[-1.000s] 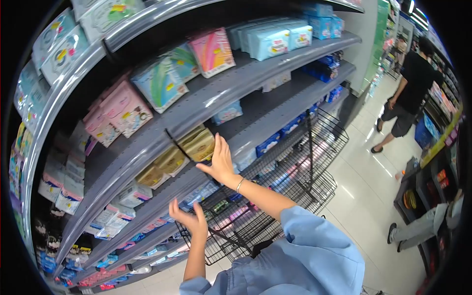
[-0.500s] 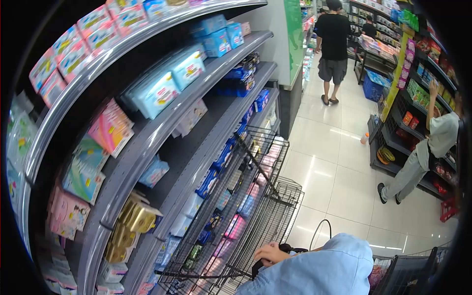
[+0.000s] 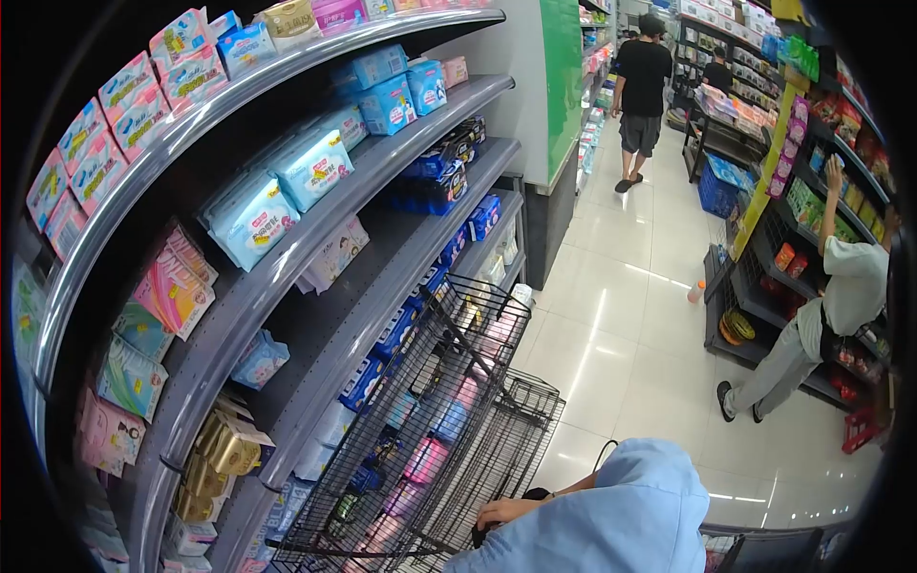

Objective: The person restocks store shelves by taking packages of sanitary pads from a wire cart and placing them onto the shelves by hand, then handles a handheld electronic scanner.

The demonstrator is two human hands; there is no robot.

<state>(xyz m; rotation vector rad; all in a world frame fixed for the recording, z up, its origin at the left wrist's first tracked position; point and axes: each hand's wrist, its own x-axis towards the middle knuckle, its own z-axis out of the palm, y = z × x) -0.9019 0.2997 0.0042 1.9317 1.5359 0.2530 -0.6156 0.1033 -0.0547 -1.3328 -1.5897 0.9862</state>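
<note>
A black wire shopping cart (image 3: pixel 458 401) stands beside the shelves, its upper basket leaning left in the view and a lower wire tier on the right. My right hand (image 3: pixel 499 514) is at the near end of the cart, fingers bent over a dark part that looks like its handle. A loose light blue sleeve (image 3: pixel 621 506) fills the bottom and hides part of the forearm. Something black sits by the wrist, too little seen to name. My left hand is out of view. Through the wire, pink and blue packets (image 3: pixel 427 460) show on the low shelf.
Curved shelves (image 3: pixel 315 229) on the left hold light blue packs (image 3: pixel 253 220), gold packs (image 3: pixel 229 444) and pink packets. A person in black (image 3: pixel 640 86) is up the tiled aisle (image 3: pixel 611 286). On the right another person (image 3: pixel 850 286) reaches to a rack; an orange-capped bottle (image 3: pixel 695 292) stands on the floor.
The view has shifted, so the shelves and cart appear farther left and lower. My right hand stays at the cart's near end. The person in black has stepped farther up the aisle.
</note>
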